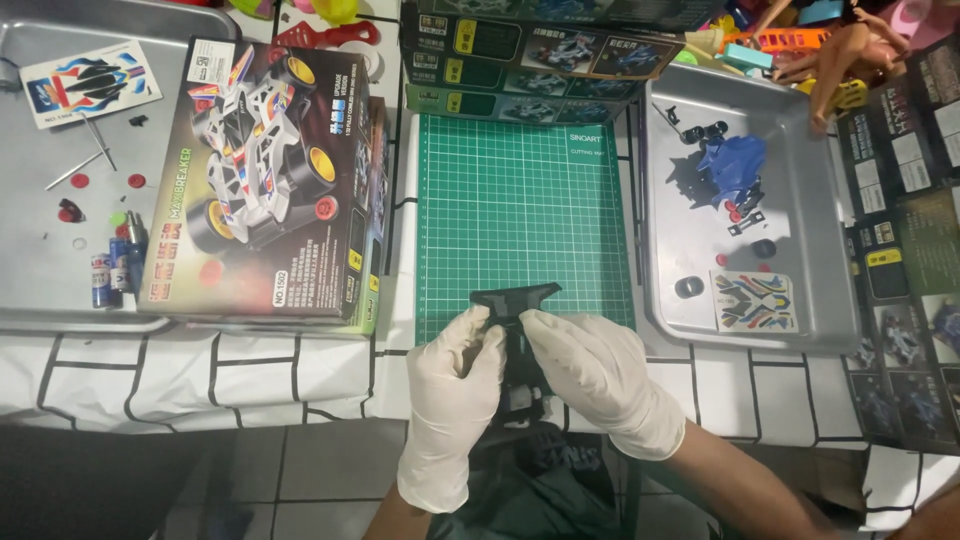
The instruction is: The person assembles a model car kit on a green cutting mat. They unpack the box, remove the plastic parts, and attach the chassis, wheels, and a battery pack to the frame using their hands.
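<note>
Two gloved hands meet over the green mat's (520, 200) near edge: the left hand (455, 385) and right hand (595, 375) both pinch one black chassis (515, 300). Judged an assembly step; next calls for steady alignment. Two trays (745, 85), one car box (265, 170), two batteries (110, 275), one blue body (732, 165).

Black plastic model-car chassis (520, 330): long, narrow part, matte black. Held above near edge of green cutting mat (520, 200), long axis running away from person. Far end flares into wide bumper-like crosspiece, visible over mat. Middle and near end largely hidden between gloved left hand (455, 385) and gloved right hand (590, 370), fingers gripping both sides.
</note>
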